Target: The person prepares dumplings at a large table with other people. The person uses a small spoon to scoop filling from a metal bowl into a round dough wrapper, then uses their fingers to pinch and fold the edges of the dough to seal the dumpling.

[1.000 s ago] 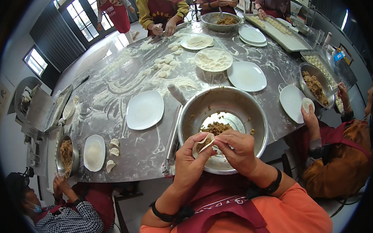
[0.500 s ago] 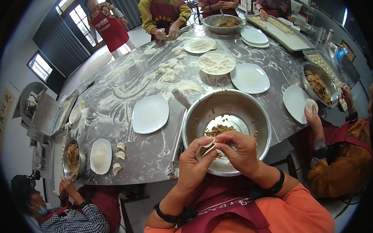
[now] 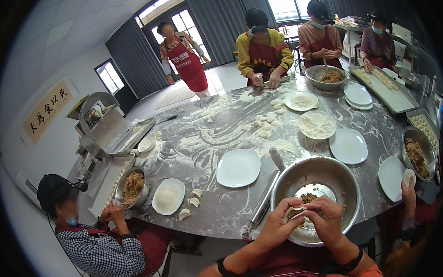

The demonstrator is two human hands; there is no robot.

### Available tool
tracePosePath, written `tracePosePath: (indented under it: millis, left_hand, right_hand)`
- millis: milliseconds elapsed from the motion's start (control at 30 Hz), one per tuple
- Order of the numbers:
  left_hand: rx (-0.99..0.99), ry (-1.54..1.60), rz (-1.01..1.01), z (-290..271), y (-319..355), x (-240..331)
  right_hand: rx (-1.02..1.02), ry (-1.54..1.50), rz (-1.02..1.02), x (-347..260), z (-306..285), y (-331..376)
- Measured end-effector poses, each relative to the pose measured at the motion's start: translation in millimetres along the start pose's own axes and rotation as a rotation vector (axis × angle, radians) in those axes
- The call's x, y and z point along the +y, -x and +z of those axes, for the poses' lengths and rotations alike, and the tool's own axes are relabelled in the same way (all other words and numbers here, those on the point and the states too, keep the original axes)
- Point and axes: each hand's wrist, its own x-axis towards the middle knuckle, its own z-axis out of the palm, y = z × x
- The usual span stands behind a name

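Observation:
Both my hands meet over the near rim of a large steel bowl (image 3: 344,191). Between them is a dumpling (image 3: 294,214), its pale wrapper folded round brown filling. My left hand (image 3: 278,223) grips one side of it, fingers curled. My right hand (image 3: 327,221) pinches the wrapper's edge from the other side. Below them, a small heap of minced filling (image 3: 308,197) lies in the bowl, with scraps stuck to its wall. Left of the bowl rests a long metal bar-like tool (image 3: 264,201). Behind it a floury, rounded handle (image 3: 276,159) sticks up beside the rim.
An empty white plate (image 3: 238,168) lies left of my bowl, another plate (image 3: 348,146) behind it. Further left are several finished dumplings (image 3: 194,201) and a plate of wrappers (image 3: 168,196). A co-worker in a checked shirt (image 3: 100,254) sits left; another's hand (image 3: 409,190) holds a wrapper at right.
My view has swung up and left, so the table sits lower and further right in the picture. My hands stay on the dumpling, fingers shifting slightly along its edge.

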Motion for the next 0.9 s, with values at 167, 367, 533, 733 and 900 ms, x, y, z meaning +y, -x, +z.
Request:
tracePosePath:
  millis: [167,367,533,733,900]
  left_hand:
    - [-0.035,0.016,-0.059,1.8,1.3,2.1]
    - [-0.005,0.034,-0.032,4.2,2.0,8.5]
    - [0.138,0.090,-0.035,8.1,1.1,2.1]
    - [0.167,0.138,0.009,6.6,-1.2,-25.8]
    - [0.130,0.163,-0.005,13.2,-4.0,-34.4]
  right_hand:
    - [-0.003,-0.084,0.046,0.5,-6.4,2.5]
    - [0.037,-0.136,0.107,-3.2,-3.3,6.4]
    - [0.113,-0.082,0.059,-2.9,-0.7,9.1]
    - [0.039,-0.025,0.034,19.3,2.4,7.0]
    - [0.037,-0.073,0.028,28.4,-2.2,5.5]
